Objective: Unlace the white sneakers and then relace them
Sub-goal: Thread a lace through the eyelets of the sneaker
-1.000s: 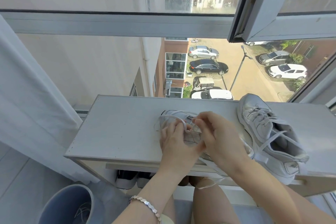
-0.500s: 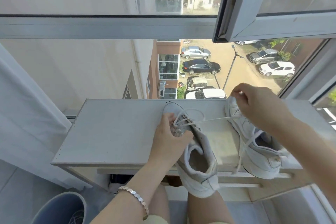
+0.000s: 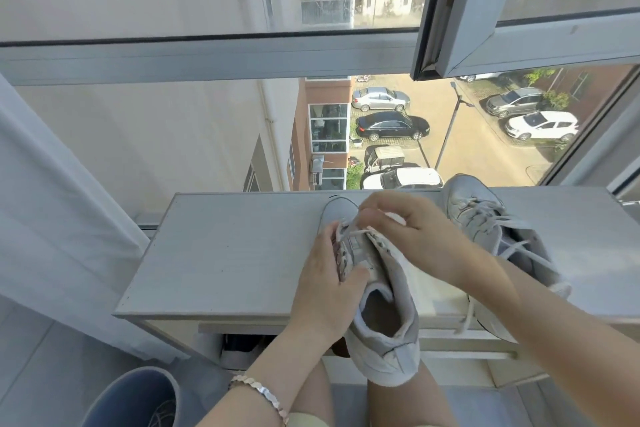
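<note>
Near sneaker: the white sneaker [image 3: 381, 322] is lying in the lower centre of the frame, toe pointing up-frame, heel hanging over the front edge of the grey shelf [image 3: 225, 253].
Left hand: the left hand [image 3: 322, 288] is clasping the sneaker's left flank, fingers curling round the eyelet row and thumb pressing on the tongue.
Right hand: the right hand [image 3: 415, 236] is reaching in from the right, its curled fingertips pinching the lace [image 3: 349, 230] just above the toe-end eyelets.
Lace: it is running in a short span across the lowest eyelets, between the two hands.
Second sneaker: the other sneaker [image 3: 485, 218] is sitting laced at centre right, just beyond the right wrist, one lace end dangling past the shelf edge.
Wrist: a bracelet [image 3: 259, 392] is circling the left wrist.
Lower left: a blue bucket [image 3: 138, 399] is standing below the shelf, beside a white curtain [image 3: 52, 218].
</note>
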Tool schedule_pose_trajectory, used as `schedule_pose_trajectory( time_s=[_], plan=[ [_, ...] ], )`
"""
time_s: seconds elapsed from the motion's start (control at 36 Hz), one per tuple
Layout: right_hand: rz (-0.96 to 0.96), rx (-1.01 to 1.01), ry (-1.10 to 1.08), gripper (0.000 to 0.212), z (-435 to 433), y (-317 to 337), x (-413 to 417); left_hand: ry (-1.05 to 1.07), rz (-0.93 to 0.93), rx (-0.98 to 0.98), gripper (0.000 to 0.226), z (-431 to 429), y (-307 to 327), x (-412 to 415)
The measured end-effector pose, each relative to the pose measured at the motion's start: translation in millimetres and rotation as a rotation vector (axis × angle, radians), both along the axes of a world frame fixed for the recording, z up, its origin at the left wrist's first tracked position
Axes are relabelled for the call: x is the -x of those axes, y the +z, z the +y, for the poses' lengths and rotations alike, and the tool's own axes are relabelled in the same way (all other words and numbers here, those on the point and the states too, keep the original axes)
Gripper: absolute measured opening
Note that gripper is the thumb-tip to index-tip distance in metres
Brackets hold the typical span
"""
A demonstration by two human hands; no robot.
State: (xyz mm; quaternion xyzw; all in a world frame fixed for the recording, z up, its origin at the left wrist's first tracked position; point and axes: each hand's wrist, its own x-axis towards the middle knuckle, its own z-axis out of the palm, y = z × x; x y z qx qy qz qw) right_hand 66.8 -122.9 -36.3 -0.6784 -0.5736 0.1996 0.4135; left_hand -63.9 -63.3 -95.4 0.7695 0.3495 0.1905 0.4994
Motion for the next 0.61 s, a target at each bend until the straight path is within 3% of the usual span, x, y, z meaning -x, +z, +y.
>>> schedule_pose_trajectory(
  time_s=[0.11, 0.17, 0.31, 0.47, 0.61],
  plan=[
    [0.463, -0.271, 0.002, 0.031, -16.1, 24.1, -5.6, 0.015, -0.003, 0.014, 0.065, 0.2, -0.4, 0.2],
    [0.587, -0.346, -0.043, 0.034, -21.6, 29.1, -11.2, 0.0, 0.0, 0.029, 0.065, 1.9, 0.2, 1.4],
    [0.636, -0.303, -0.156, 0.029, -27.8, 25.7, -15.4, -0.017, 0.002, 0.057, 0.057, 8.9, 5.1, 4.7],
    [0.589, -0.235, -0.132, 0.031, -28.5, 28.4, -9.0, 0.001, 0.024, -0.116, 0.048, 17.2, 13.3, 1.4],
    [0.619, -0.276, -0.066, 0.032, -25.2, 30.9, 1.9, 0.027, 0.048, -0.242, 0.02, 17.3, 14.8, -8.8]
  ],
)
